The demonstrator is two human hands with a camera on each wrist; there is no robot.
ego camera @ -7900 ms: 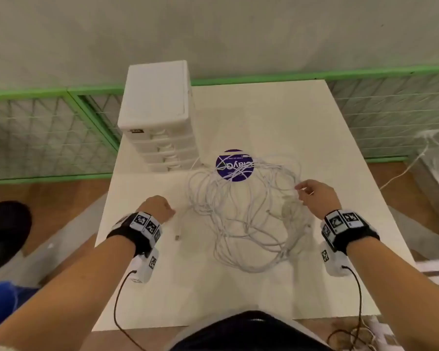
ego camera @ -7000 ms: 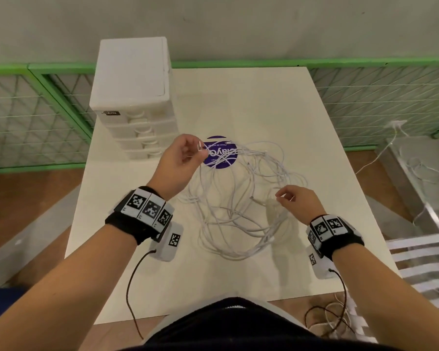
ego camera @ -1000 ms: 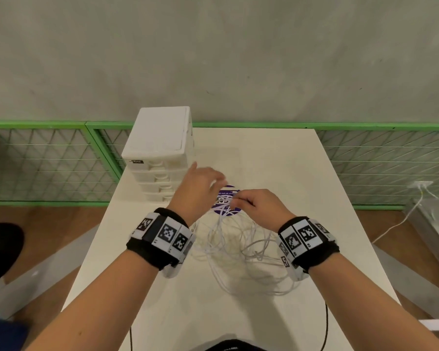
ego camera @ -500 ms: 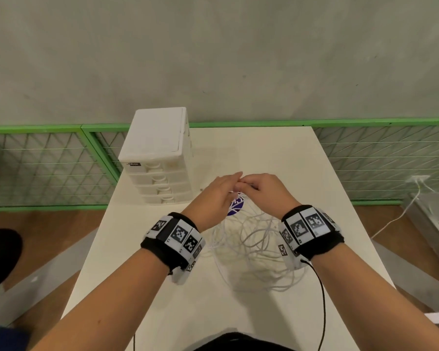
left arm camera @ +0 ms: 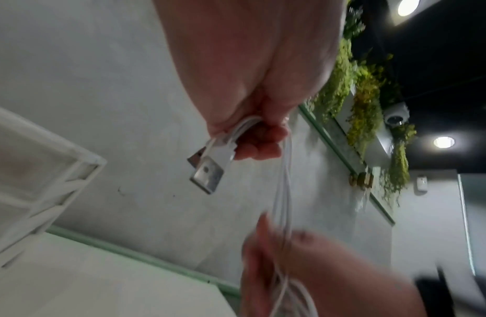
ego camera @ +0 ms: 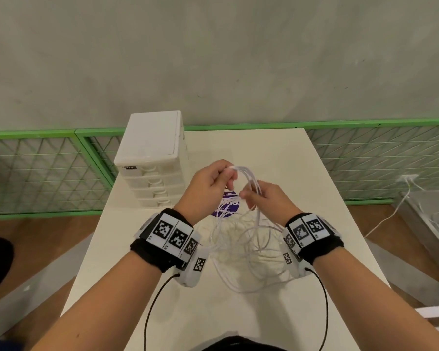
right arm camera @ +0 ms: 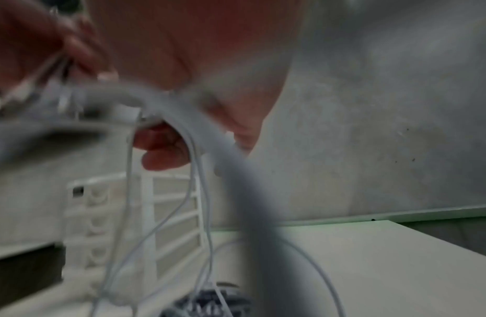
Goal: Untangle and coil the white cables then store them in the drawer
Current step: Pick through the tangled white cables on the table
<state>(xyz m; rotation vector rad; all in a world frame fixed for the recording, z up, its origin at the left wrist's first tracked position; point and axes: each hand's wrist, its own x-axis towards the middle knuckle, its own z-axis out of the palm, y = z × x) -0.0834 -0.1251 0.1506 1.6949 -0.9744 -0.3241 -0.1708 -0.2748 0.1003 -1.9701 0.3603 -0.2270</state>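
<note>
Your left hand (ego camera: 211,183) pinches the cables' (ego camera: 249,244) USB ends; your right hand (ego camera: 266,198) grips strands just beside it, above the table (ego camera: 314,178), right of the drawer unit (ego camera: 152,158). Draw one strand free slowly.

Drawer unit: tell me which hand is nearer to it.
Left. The left hand is raised just right of the drawer unit; the right hand is farther right, both pinching white cables.

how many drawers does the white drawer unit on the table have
4, stacked one above another on the front of the white drawer unit, at the table's far left; the lowest drawer sits just above the tabletop. All look closed.
</note>
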